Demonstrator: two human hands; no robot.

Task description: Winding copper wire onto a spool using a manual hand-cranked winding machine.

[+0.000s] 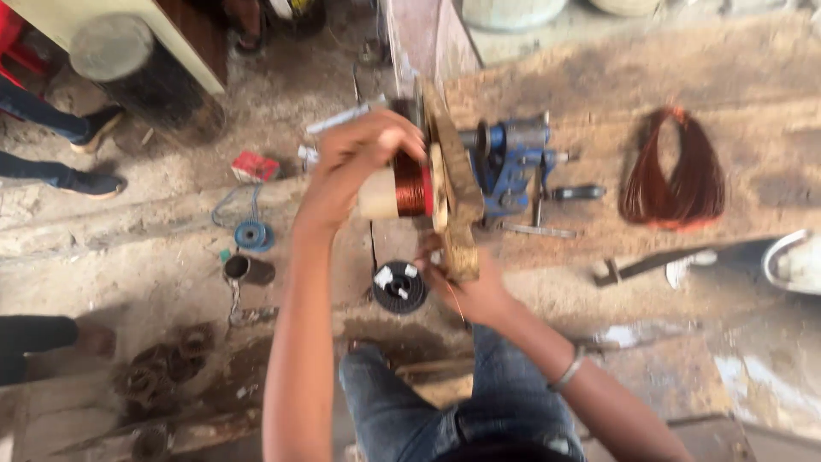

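The copper-wound bobbin [400, 190] sits just left of the blue vise [507, 167], its axis pointing toward it. The left hand [359, 158] curls closed over the bobbin; the right hand [466, 287], below, probably pinches 1 wire strand.

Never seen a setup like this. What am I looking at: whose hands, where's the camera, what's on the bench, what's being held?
There is one picture, from a camera on the person's head, looking down past their knees in jeans. The left hand wraps over a pale former wound with copper wire, mounted against a wooden plate on a blue hand-cranked winder fixed at the edge of a worn wooden bench. The right hand, a bangle at its wrist, sits at the plate's lower end and pinches a thin copper strand. On the bench lie a loose hank of copper wire and a hammer-like tool. A black spool lies on the floor below.
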